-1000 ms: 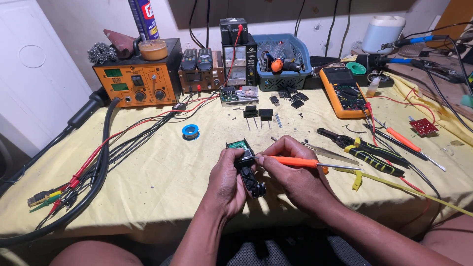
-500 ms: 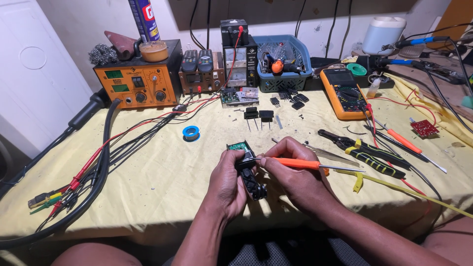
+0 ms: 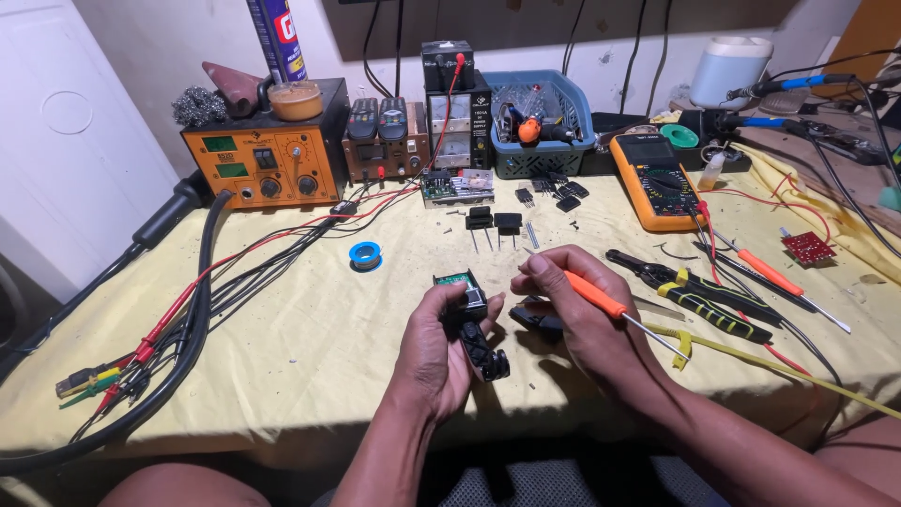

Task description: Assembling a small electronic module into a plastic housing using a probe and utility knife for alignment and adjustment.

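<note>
My left hand [image 3: 434,352] grips a small black device [image 3: 472,322] with a green circuit board showing at its top end, held above the yellow table cloth [image 3: 310,310]. My right hand [image 3: 580,324] holds a screwdriver with an orange handle [image 3: 593,293], its metal shaft pointing down to the right, away from the device. The two hands sit close together near the table's front edge, and a small black part [image 3: 537,321] lies just under my right hand.
An orange soldering station [image 3: 263,155], a bench power supply [image 3: 455,103], a blue basket [image 3: 540,122] and a yellow multimeter [image 3: 657,178] line the back. Pliers [image 3: 690,286], another orange screwdriver [image 3: 779,280], a solder spool [image 3: 365,253] and black components [image 3: 493,222] lie around; cables [image 3: 178,319] run left.
My right hand has drawn the screwdriver back from the device and turned it, so the shaft now points down to the right. The left hand keeps the device almost still.
</note>
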